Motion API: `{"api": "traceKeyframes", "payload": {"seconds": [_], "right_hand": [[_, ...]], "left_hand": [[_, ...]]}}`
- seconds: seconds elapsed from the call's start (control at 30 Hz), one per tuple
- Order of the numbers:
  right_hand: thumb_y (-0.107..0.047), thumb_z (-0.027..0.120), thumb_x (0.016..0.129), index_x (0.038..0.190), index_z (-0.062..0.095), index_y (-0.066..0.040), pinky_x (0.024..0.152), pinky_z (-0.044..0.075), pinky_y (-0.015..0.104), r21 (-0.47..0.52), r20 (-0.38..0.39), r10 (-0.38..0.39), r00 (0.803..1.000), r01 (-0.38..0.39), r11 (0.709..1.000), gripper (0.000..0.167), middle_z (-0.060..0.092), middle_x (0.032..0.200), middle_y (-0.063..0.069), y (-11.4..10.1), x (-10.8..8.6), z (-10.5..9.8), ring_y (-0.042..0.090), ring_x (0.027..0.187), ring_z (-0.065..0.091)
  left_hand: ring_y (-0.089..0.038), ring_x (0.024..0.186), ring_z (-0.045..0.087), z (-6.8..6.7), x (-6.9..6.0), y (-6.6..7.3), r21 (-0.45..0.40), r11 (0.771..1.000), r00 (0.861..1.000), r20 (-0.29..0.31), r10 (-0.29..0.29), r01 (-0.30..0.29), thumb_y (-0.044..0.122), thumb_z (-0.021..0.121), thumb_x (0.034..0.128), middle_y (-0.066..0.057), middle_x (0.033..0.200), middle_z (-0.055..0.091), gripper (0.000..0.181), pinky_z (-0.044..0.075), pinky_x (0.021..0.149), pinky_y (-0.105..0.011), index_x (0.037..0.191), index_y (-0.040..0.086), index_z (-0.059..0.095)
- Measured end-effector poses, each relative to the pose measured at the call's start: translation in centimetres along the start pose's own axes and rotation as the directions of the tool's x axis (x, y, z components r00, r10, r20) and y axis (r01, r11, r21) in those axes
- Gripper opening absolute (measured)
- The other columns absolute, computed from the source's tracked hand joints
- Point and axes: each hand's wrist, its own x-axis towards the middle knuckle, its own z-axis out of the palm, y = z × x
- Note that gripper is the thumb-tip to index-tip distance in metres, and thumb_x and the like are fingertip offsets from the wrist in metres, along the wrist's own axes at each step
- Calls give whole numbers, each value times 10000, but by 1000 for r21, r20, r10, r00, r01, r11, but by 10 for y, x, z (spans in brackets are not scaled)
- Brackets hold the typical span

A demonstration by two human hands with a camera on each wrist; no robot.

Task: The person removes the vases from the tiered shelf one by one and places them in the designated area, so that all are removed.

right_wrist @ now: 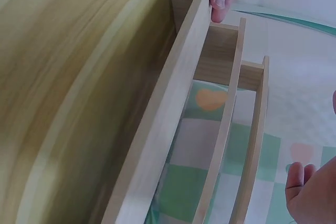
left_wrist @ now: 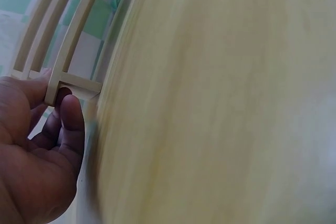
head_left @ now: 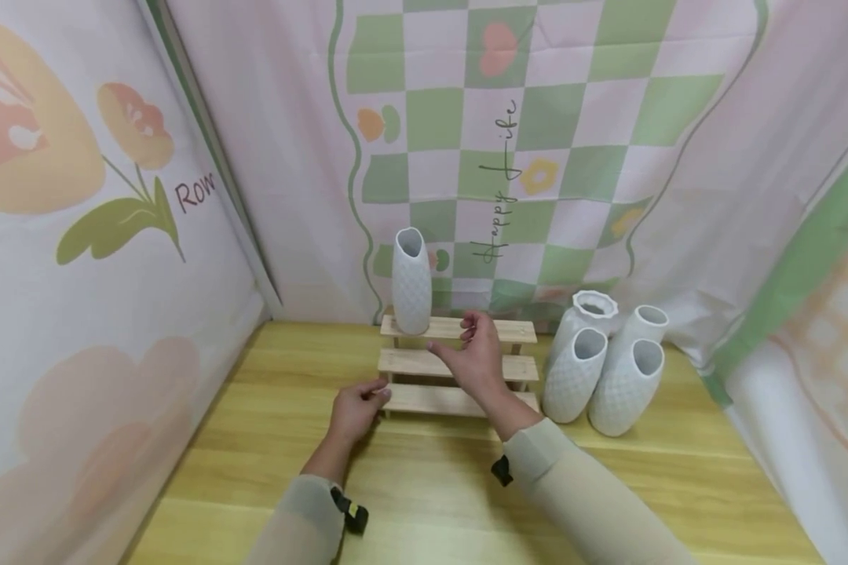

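A three-tier wooden stand [head_left: 434, 399] sits on the table, and a tall white vase [head_left: 412, 294] with a quilted surface stands upright at the left end of its top tier. With thumb and fingers, my left hand [head_left: 356, 410] pinches the left end of the lowest board; the left wrist view shows this board [left_wrist: 71, 51] between them. My right hand [head_left: 478, 359] is in front of the stand's upper tiers, to the right of the vase and apart from it. Its thumb and fingers are spread with nothing between them, and the right wrist view shows only part of the hand [right_wrist: 315, 192].
Several white vases cluster right of the stand, among them a front quilted vase [head_left: 625, 392] and a ruffle-rimmed vase [head_left: 593, 306]. A checkered fabric backdrop [head_left: 434, 118] hangs behind the wood-grain table [head_left: 410, 502]. Printed fabric [head_left: 113, 314] borders the left side.
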Motion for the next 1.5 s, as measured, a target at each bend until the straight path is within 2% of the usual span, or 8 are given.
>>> {"api": "traceKeyframes", "payload": {"seconds": [0.23,0.53,0.77,1.07,1.2,1.33,1.5], "right_hand": [[-303,939,768,1440,445,-32,911,516,453,-23,15,-11,1000,11,1000,877,531,1289,157,-9,12,12,318,1135,528],[-336,934,771,1490,400,-15,993,507,486,-46,43,-40,998,42,998,951,506,1387,172,-18,32,25,326,1224,512],[-347,950,740,1474,423,-16,1061,472,499,-54,38,-61,997,63,997,962,510,1384,163,-26,43,36,331,1259,509],[-320,982,679,1478,438,-70,1072,482,518,-50,28,-46,999,47,998,999,530,1416,131,-31,59,52,330,1284,540],[-309,976,696,1521,395,-84,1088,462,544,-40,40,-14,999,15,999,1033,526,1440,136,-32,63,58,351,1295,542],[-282,948,749,1532,378,-85,1100,449,556,-47,44,16,999,-14,999,988,531,1443,154,-32,64,62,370,1303,545],[-312,916,803,1540,375,-89,1110,441,556,-91,49,20,999,-16,996,942,526,1454,157,-33,65,63,374,1323,535]], "left_hand": [[-172,710,683,-1,-1,-1,9,1000,1000,-5,-3,3,292,772,955,-68,1062,762,346,580,614,-305,1254,120,747],[-183,702,673,1,2,1,11,1000,1000,2,-5,5,288,772,952,-35,949,730,327,574,608,-314,1249,155,749],[-194,683,671,1,1,3,-3,1000,1000,10,-17,17,275,768,957,-49,877,725,322,571,587,-318,1252,146,749],[-182,692,683,0,4,-1,-9,1000,1000,3,-3,3,295,773,954,-51,1040,761,325,587,614,-329,1244,150,756],[-175,685,680,2,6,-3,-5,1000,1000,2,0,0,307,783,946,-45,967,754,331,583,609,-323,1238,154,760],[-172,676,675,3,5,-3,2,1000,1000,5,8,-8,301,786,943,-36,889,735,333,579,604,-324,1232,139,761],[-172,696,676,0,5,-2,10,1000,1000,3,-2,2,303,776,951,-22,905,733,325,580,622,-330,1240,154,758]]}}
